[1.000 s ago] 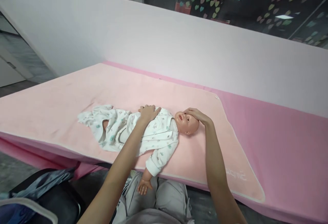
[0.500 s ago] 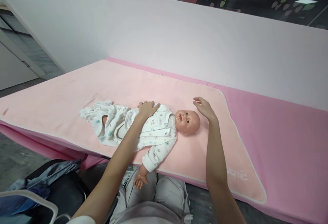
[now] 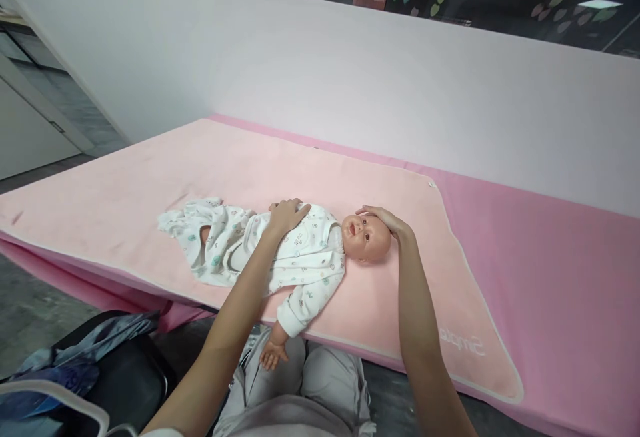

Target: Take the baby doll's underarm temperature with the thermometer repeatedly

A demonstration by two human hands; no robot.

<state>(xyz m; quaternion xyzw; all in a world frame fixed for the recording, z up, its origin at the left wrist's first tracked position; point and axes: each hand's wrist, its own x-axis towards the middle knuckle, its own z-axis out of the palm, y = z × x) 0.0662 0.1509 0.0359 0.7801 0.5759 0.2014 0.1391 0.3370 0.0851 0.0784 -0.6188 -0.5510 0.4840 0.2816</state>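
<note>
A baby doll (image 3: 367, 239) lies on its back on a light pink mat (image 3: 370, 304), its head to the right and one arm hanging over the mat's front edge. It wears a white printed outfit (image 3: 310, 257), loose around the legs. My left hand (image 3: 289, 216) rests on the doll's far side at the chest and belly, fingers spread a little. My right hand (image 3: 384, 217) is at the top of the doll's head, its fingers stretched along the far side of the forehead.
The mat covers part of a pink table cover (image 3: 565, 277). A white partition (image 3: 350, 77) rises behind the table. At the lower left, a black chair (image 3: 125, 370) carries blue-grey cloth (image 3: 107, 340). Heart shapes dot the dark glass beyond.
My right hand has moved left from beside the doll's head onto the top of it. My left hand and the doll have hardly moved.
</note>
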